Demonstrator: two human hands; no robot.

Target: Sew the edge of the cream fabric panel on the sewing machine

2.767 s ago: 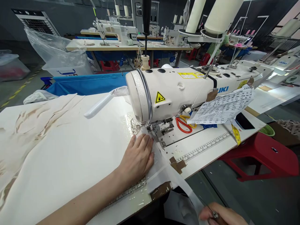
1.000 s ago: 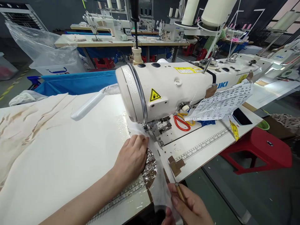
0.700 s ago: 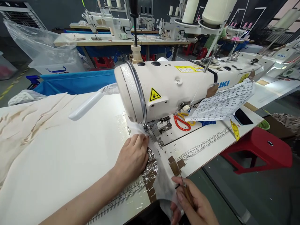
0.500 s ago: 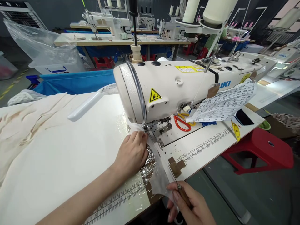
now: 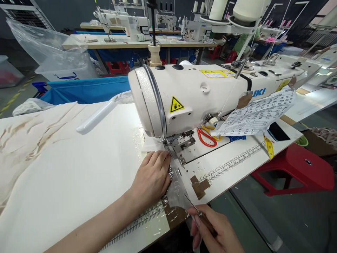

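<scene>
My left hand (image 5: 152, 177) lies flat on a strip of thin white fabric (image 5: 176, 186), fingertips just left of the presser foot (image 5: 172, 147) of a cream sewing machine (image 5: 200, 96). At the table's front edge, my right hand (image 5: 213, 230) grips a slim wooden-handled metal tool (image 5: 197, 212). Its tip points up toward the strip. The fabric runs from under the needle down to the table edge, over shiny clear tape.
A large cream cloth (image 5: 52, 161) covers the table's left side. Red-handled scissors (image 5: 206, 137), a printed paper sheet (image 5: 255, 116), a phone (image 5: 279, 131) and a yellow tape measure (image 5: 269, 146) lie to the right. A red stool (image 5: 297, 172) stands beside the table. Other sewing stations stand behind.
The white fabric strip has shortened in front of the needle. My right hand came up from below the table edge with the tool. My left hand stayed near the presser foot.
</scene>
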